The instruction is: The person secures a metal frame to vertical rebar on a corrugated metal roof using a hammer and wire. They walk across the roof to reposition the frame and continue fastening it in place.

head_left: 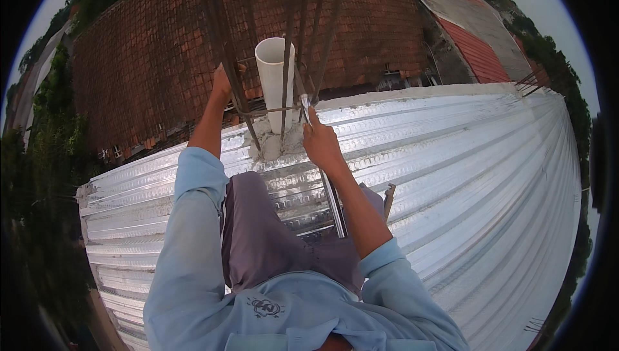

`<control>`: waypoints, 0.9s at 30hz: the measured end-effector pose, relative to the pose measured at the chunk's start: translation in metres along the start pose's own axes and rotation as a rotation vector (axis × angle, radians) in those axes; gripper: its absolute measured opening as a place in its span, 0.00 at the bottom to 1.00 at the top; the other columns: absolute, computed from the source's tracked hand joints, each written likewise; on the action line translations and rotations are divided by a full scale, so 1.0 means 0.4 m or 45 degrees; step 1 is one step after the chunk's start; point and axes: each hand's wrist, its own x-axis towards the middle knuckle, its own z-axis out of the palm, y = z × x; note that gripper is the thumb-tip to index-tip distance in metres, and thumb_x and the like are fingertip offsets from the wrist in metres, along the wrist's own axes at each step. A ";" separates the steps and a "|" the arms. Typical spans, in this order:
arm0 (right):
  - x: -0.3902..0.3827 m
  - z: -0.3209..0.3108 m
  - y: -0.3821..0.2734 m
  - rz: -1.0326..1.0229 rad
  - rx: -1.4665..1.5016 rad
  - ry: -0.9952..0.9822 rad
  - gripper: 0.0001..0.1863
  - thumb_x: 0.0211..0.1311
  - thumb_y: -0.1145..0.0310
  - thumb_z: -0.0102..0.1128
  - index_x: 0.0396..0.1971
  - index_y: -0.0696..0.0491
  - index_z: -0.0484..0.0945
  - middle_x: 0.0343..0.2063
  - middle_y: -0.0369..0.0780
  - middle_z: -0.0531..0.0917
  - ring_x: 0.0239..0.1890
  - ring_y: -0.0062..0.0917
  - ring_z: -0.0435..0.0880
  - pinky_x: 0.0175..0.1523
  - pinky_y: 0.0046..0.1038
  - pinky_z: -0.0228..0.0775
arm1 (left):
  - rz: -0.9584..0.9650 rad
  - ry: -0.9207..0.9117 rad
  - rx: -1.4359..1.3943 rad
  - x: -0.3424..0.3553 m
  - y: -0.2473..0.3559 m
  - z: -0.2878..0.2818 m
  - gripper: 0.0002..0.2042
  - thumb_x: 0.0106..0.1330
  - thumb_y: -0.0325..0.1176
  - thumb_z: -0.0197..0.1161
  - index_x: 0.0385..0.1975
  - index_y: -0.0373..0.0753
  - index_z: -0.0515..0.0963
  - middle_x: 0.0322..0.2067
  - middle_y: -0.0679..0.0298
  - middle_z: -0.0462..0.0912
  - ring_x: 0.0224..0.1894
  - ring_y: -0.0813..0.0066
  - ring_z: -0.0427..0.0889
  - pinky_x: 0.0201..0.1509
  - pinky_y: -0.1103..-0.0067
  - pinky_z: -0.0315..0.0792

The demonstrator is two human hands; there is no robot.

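My left hand (222,81) is closed at the left side of a cluster of upright steel reinforcing bars (288,12); some of its fingers are hidden behind them. My right hand (322,142) wraps round a shiny metal tube (333,201), which slants from the bars down over my right thigh. Its upper end meets the bars on the right side. Between my hands a white plastic pipe (273,86) stands upright among the bars, open at the top. Rough grey concrete (276,146) surrounds the foot of the pipe and bars.
I sit astride corrugated silvery metal decking (451,144). A concrete edge (412,93) runs along its far side, with a tiled roof (148,54) beyond and lower. A hooked metal piece (389,197) sticks up beside my right thigh. Thin bars (530,83) project at the far right.
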 end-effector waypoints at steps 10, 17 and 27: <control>-0.290 -0.125 0.009 0.070 0.263 -0.058 0.29 0.75 0.64 0.53 0.72 0.56 0.64 0.19 0.38 0.76 0.22 0.18 0.71 0.30 0.27 0.68 | -0.235 0.039 0.072 0.080 -0.075 -0.118 0.40 0.72 0.66 0.49 0.71 0.37 0.64 0.72 0.51 0.61 0.73 0.57 0.63 0.74 0.63 0.60; -0.606 -0.166 0.158 -0.062 0.165 0.055 0.27 0.71 0.72 0.58 0.67 0.63 0.68 0.33 0.46 0.82 0.30 0.30 0.78 0.38 0.33 0.72 | -0.319 0.184 -0.429 -0.085 -0.088 0.012 0.40 0.76 0.64 0.42 0.74 0.35 0.59 0.75 0.52 0.57 0.75 0.56 0.58 0.76 0.60 0.52; -0.390 0.005 -0.040 -0.290 0.291 0.035 0.27 0.75 0.70 0.55 0.69 0.60 0.66 0.27 0.48 0.82 0.25 0.27 0.77 0.36 0.29 0.72 | -0.205 0.237 -0.528 -0.332 -0.099 0.020 0.39 0.76 0.66 0.38 0.74 0.38 0.58 0.75 0.50 0.54 0.78 0.54 0.51 0.80 0.60 0.40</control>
